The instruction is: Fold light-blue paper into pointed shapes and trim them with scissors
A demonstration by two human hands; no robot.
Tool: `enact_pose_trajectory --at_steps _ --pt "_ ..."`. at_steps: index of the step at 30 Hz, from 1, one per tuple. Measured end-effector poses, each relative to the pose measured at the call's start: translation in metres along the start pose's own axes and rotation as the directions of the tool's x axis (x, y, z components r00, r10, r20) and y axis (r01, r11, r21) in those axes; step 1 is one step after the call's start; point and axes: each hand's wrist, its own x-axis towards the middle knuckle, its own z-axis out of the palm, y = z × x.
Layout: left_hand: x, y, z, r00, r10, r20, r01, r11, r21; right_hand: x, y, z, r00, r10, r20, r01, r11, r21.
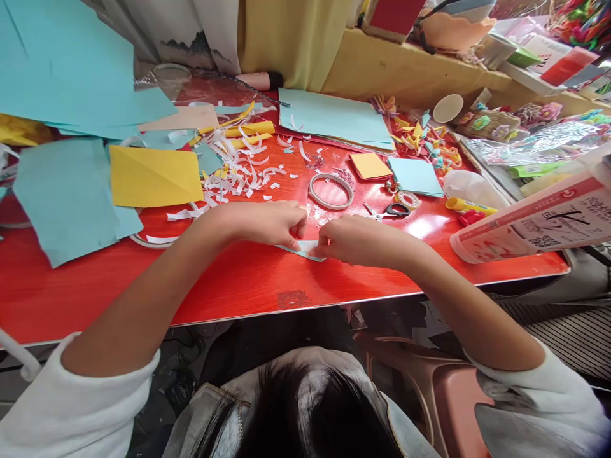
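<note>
A small light-blue piece of paper [305, 249], seemingly folded into a narrow strip, lies on the red table near its front edge. My left hand [274, 222] is closed, with its thumb and curled fingers at the paper's left part. Facing it, my right hand [356, 240] pinches the right end, its fingers curled in. Both hands cover parts of the paper, so its full shape is hidden. Just beyond my hands lie a roll of tape [331, 191] and small scissors [389, 211] with black handles.
Blue sheets [71, 197], a yellow sheet [156, 177] and white paper scraps [238, 165] spread over the left side. Farther back are a blue paper stack [334, 117], yellow squares [370, 166] and blue squares [415, 176]. A tilted plastic cup [529, 216] stands at right.
</note>
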Motion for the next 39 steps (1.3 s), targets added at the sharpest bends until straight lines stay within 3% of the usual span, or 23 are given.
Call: enact_pose_trajectory --at_steps 4,8,11,17,24,27,30,35,39 --pt "0.000 0.002 0.000 1.000 0.017 0.011 -0.017 1.000 0.009 0.002 0.009 0.000 0.997 0.054 -0.058 -0.054 0.999 -0.004" --pt "-0.001 0.004 -0.001 1.000 -0.011 0.012 0.011 1.000 0.021 -0.002 0.029 0.007 1.000 -0.022 0.003 0.019 0.930 0.366" --pt "-0.002 0.003 0.000 1.000 0.008 0.011 -0.008 1.000 0.017 -0.008 0.036 0.015 0.992 0.056 -0.117 0.019 0.832 0.555" --pt "-0.001 0.001 0.000 1.000 0.000 -0.016 -0.001 0.996 -0.084 -0.013 0.030 0.034 0.973 -0.072 -0.221 0.208 0.695 0.689" --pt "0.004 0.009 0.004 0.996 0.074 -0.057 -0.081 0.987 -0.136 -0.010 0.028 0.048 0.943 0.070 -0.325 0.247 0.507 0.826" --pt "0.010 0.011 0.007 0.990 0.075 -0.123 -0.092 0.986 -0.141 -0.013 0.028 0.051 0.953 0.052 -0.298 0.257 0.380 0.889" --pt "0.012 0.010 0.009 0.985 0.085 -0.153 -0.106 0.985 -0.135 -0.015 0.029 0.052 0.965 0.007 -0.264 0.248 0.318 0.915" --pt "0.004 0.011 0.000 0.981 0.091 -0.172 -0.137 0.951 -0.279 -0.013 0.032 0.056 0.950 0.099 -0.295 0.276 0.166 0.947" --pt "-0.002 0.009 -0.007 0.986 0.040 -0.165 -0.095 0.933 -0.347 -0.013 0.034 0.061 0.933 0.148 -0.327 0.319 0.076 0.945"
